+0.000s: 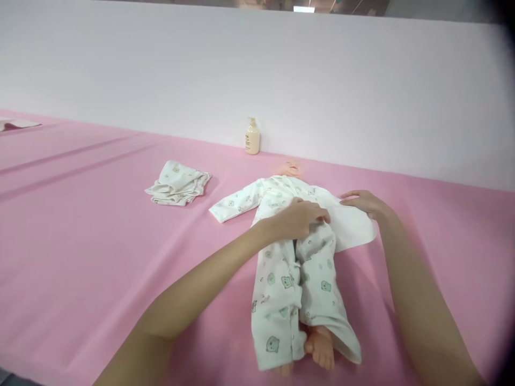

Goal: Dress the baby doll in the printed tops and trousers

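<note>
Apparently a babycare training room: clothed doll (pixel 277 273), pink-covered table (pixel 100 257), white partition (pixel 181 69)

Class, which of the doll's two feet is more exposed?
The foot on the picture's right: it sticks out bare, while the other foot is mostly hidden by the garment.

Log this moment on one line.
left hand: on white bear-print doll clothes; right hand: at plain white cloth flap; cream pump bottle: upright

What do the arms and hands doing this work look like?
They're human: the left hand and right hand are ungloved. The left forearm and right forearm look slender, with no sleeves, watch, bracelet, cables or markings visible.
</note>
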Tool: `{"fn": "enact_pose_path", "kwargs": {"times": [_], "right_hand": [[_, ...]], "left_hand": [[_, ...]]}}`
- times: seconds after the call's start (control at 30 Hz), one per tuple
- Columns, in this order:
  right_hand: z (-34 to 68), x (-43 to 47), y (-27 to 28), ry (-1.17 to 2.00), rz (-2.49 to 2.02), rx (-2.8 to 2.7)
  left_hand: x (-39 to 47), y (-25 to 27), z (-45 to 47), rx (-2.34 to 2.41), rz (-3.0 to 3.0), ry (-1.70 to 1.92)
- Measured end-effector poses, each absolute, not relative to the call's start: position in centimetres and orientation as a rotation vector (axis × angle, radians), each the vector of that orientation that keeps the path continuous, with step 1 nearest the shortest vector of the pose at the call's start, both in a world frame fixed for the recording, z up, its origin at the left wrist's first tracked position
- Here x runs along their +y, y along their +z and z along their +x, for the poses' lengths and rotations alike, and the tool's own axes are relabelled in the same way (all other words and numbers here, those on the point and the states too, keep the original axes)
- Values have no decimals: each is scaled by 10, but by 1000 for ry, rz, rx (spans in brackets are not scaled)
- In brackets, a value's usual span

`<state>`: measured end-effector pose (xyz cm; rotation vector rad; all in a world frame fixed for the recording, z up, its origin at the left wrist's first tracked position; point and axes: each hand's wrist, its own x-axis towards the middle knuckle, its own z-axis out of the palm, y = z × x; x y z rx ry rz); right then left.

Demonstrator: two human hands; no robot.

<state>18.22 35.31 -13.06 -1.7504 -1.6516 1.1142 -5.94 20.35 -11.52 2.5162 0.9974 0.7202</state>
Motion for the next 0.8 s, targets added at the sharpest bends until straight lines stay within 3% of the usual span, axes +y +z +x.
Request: {"fn": "enact_pose_path", "kwargs": {"times": [0.27,0.4,0.5,0.6,0.67,0.8], "right_hand": [[133,314,-94,1604,-1237,-1244],[98,270,-63,1670,-766,-1561],[85,247,-49,1670,-650,-1798],[84,245,-50,1478,-806,-1897],[86,250,-55,1179,-1037,-1992],[92,250,-61,755,-1360,-2397]], "left_hand": [[204,-123,-55,995,2747,633],[190,-126,-44,1192,2962,597],[168,-123,-34,1269,3141,553],[146,-108,-31,1139,3201,424],[138,-96,-32,1139,3142,328],[146,-85,-44,1711,2958,453]]}}
